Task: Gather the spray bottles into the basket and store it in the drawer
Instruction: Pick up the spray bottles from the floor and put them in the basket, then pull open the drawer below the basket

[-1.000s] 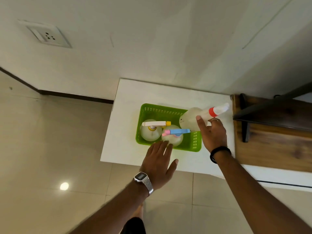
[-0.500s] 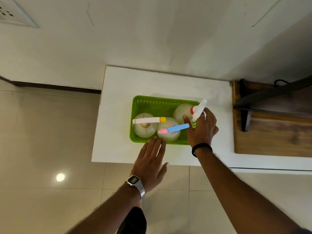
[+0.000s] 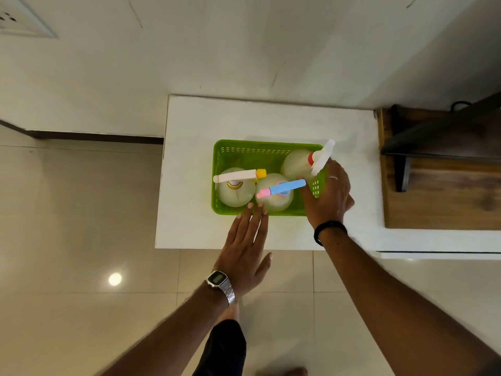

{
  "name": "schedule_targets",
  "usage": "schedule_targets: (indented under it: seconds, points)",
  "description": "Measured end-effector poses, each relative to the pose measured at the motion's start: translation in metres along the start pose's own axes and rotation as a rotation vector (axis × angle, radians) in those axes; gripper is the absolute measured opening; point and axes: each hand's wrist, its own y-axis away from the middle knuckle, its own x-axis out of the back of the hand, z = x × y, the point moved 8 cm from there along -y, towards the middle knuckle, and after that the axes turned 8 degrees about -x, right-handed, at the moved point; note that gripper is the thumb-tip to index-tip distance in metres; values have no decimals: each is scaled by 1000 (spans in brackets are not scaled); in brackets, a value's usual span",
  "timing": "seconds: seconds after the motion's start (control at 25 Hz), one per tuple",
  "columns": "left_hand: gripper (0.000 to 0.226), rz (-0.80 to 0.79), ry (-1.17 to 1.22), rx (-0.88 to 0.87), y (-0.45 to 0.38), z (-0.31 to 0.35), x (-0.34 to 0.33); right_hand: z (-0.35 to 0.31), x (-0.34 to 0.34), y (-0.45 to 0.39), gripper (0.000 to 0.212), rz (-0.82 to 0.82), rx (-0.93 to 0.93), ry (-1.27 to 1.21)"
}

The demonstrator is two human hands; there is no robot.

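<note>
A green basket (image 3: pixel 267 156) sits on the white counter (image 3: pixel 271 120) with three spray bottles upright inside: one with a yellow-tipped head (image 3: pixel 235 185) at its 8 o'clock corner, a blue-and-pink-headed one (image 3: pixel 276 194) just beside it toward 6 o'clock, and a red-collared one (image 3: pixel 296 164) at 2 o'clock. The right hand (image 3: pixel 328 196) wraps that last bottle's neck (thumb on its body). The left hand (image 3: pixel 244 248) lies flat, fingertips (image 3: pixel 250 206) touching the basket's near rim

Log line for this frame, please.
stage: third bottle in basket | right hand: on it | left hand: open at rim
</note>
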Motion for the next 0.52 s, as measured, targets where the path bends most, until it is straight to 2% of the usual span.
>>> schedule_targets:
  seconds: [0.12,0.2,0.28,0.36,0.44,0.48,0.52]
  points:
    - [85,-17,23,-77,33,1,-13,30,16,52,69,85,-27,-145]
    - [84,-132,-5,-172,76,8,-37,58,8,102,72,-8,11,-48]
    - [82,-294,-53,-179,129,-1,-65,93,-8,152,80,-177,59,168]
    - [83,-400,-56,20,171,-34,-80,129,-22,189,86,-344,89,417]
    - [88,-468,115,445,201,-74,-87,156,-30,206,91,-455,101,602]
    - [90,-411,261,655,207,-88,-86,162,-32,205,92,-476,111,647]
    - [90,-272,409,821,205,-98,-82,162,-32,200,93,-474,128,663]
